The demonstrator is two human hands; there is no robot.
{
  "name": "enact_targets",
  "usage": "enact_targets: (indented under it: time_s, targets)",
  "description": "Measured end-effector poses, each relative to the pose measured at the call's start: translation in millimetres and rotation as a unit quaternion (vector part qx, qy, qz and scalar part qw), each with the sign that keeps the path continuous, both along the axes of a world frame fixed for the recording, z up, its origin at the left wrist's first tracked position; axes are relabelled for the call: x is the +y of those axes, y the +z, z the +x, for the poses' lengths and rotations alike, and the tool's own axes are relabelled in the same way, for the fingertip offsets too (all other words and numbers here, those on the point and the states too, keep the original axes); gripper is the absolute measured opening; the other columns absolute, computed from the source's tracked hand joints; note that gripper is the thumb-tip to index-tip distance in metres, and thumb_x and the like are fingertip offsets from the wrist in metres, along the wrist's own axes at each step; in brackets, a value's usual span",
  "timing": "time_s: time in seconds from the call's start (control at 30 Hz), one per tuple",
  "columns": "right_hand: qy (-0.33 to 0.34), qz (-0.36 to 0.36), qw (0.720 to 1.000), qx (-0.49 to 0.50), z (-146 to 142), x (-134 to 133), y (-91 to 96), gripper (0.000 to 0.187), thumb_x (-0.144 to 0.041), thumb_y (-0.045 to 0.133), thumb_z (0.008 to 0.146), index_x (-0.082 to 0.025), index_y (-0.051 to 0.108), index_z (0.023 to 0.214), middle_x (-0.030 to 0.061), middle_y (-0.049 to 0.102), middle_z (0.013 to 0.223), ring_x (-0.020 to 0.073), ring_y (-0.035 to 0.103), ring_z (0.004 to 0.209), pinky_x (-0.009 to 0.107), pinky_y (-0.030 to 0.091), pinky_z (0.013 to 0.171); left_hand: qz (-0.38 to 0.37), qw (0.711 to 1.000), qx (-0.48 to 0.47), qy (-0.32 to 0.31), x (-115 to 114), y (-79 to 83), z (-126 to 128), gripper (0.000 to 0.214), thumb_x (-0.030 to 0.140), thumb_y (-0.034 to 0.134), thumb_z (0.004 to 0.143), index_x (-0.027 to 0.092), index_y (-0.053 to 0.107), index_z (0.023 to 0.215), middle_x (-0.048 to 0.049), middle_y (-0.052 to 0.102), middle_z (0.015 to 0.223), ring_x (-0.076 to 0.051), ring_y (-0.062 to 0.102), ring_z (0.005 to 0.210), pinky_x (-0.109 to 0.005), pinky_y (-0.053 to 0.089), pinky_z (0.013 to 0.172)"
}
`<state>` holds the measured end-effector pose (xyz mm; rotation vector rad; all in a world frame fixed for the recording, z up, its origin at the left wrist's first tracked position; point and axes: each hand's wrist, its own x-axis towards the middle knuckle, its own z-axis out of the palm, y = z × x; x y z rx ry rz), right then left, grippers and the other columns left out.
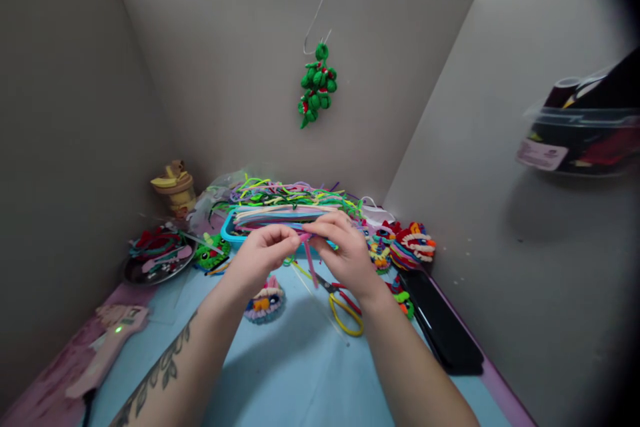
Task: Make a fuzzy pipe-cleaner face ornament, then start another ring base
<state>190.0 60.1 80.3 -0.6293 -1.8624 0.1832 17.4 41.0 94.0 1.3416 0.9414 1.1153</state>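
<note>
A: Where is the pink pipe cleaner?

B: It's up between the person's fingertips, above the blue tabletop, one tail hanging down. The left hand pinches it between thumb and forefinger; the right hand grips it just beside, fingers curled in. Whether the strand is already twisted there is too small to tell.

A: How is that grip best used?

B: Probably with the left pinch firm and close to the join, while the right works in small, even turns. A hard pull would likely kink the strand or flatten its pile, and the loose tail is best left clear of the fingers.

A: And the materials around it?

B: Mostly fuzz. Long, straight pipe cleaners lie bundled in a smooth blue tray behind the hands. A rounded, fluffy piece with a bumpy pale rim and an orange patch rests below the left wrist. The scissors are the hard contrast: slim blades, looped yellow and red handles.
</note>
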Motion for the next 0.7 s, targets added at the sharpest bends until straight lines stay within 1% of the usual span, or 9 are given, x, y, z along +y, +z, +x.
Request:
enact_targets:
  time_s: [0.1,0.17,0.23,0.3,0.4,0.47,0.57,0.63,0.7]
  targets:
    - [0.013,0.043,0.999,-0.017,-2,-2,-0.5,0.024,-0.013,0.056,0.085,-0.028,0.067,0.101,0.0037,0.063,0.086,0.0181,0.057,0.085,0.036,0.049,0.078,-0.065,0.995,-0.05,-0.05,1,-0.3,-2,0.029,0.038,0.071,0.069,0.015,0.054,0.064,0.0077,0.035,0.051,-0.003,0.022,0.043,-0.019,0.015,0.041]
    - [0.014,0.061,0.998,-0.018,-2,-3,0.0,0.022,-0.013,0.057,0.085,-0.027,0.067,0.099,0.0039,0.064,0.086,0.0181,0.057,0.083,0.036,0.049,0.076,-0.082,0.993,-0.06,-0.057,2,-0.6,-1,0.031,0.038,0.073,0.067,0.015,0.053,0.063,0.0083,0.034,0.05,-0.003,0.021,0.042,-0.019,0.013,0.04]
    - [0.013,0.072,0.997,-0.015,-2,-3,0.8,0.019,-0.013,0.058,0.084,-0.026,0.067,0.095,0.0038,0.064,0.084,0.0179,0.057,0.081,0.036,0.049,0.075,-0.076,0.994,-0.055,-0.05,1,-1.2,0,0.031,0.038,0.073,0.067,0.015,0.052,0.063,0.0088,0.034,0.049,-0.003,0.021,0.041,-0.018,0.013,0.04]
    - [0.011,0.078,0.997,-0.014,-1,-3,1.3,0.014,-0.013,0.061,0.082,-0.024,0.067,0.089,0.0034,0.064,0.082,0.0177,0.058,0.08,0.035,0.049,0.075,-0.041,0.998,-0.026,-0.034,0,-1.9,2,0.03,0.039,0.07,0.07,0.015,0.053,0.066,0.0084,0.036,0.051,-0.003,0.025,0.042,-0.018,0.017,0.041]
    - [0.005,0.065,0.998,-0.01,0,-3,1.9,0.009,-0.014,0.065,0.078,-0.023,0.066,0.082,0.003,0.063,0.078,0.0178,0.058,0.079,0.035,0.048,0.074,0.074,0.995,0.066,0.01,-2,-2.6,4,0.023,0.036,0.063,0.078,0.015,0.057,0.071,0.0038,0.051,0.06,-0.008,0.043,0.052,-0.02,0.033,0.049]
    - [0.006,0.034,0.999,0.005,0,-4,2.7,0.008,-0.014,0.067,0.076,-0.021,0.066,0.078,0.003,0.063,0.076,0.0177,0.058,0.077,0.034,0.047,0.073,0.177,0.973,0.137,0.056,-3,-3.2,5,0.018,0.032,0.06,0.082,0.015,0.061,0.075,-0.0003,0.059,0.069,-0.012,0.052,0.064,-0.023,0.04,0.058]
    - [0.021,-0.039,0.997,0.055,-3,-8,4.7,0.008,-0.013,0.067,0.073,-0.02,0.065,0.07,0.0021,0.062,0.072,0.0165,0.058,0.073,0.031,0.047,0.068,0.332,0.914,0.205,0.112,-4,-6.6,5,0.012,0.023,0.057,0.085,0.016,0.064,0.078,-0.002,0.062,0.072,-0.013,0.055,0.068,-0.024,0.043,0.061]
    - [0.027,-0.113,0.989,0.096,-7,-10,5.4,0.01,-0.015,0.07,0.07,-0.02,0.064,0.063,0.0006,0.06,0.066,0.0149,0.056,0.066,0.028,0.044,0.06,0.422,0.867,0.228,0.135,-3,-11.2,5,0.011,0.016,0.055,0.086,0.017,0.064,0.081,-0.0025,0.063,0.074,-0.013,0.055,0.07,-0.024,0.044,0.064]
    - [0.045,-0.211,0.966,0.143,-10,-11,4.4,0.015,-0.019,0.074,0.065,-0.019,0.062,0.057,-0.0015,0.056,0.061,0.0126,0.051,0.058,0.026,0.039,0.053,0.491,0.819,0.252,0.158,-2,-16.6,3,0.011,0.012,0.054,0.086,0.017,0.063,0.085,-0.0036,0.064,0.079,-0.014,0.056,0.074,-0.025,0.044,0.069]
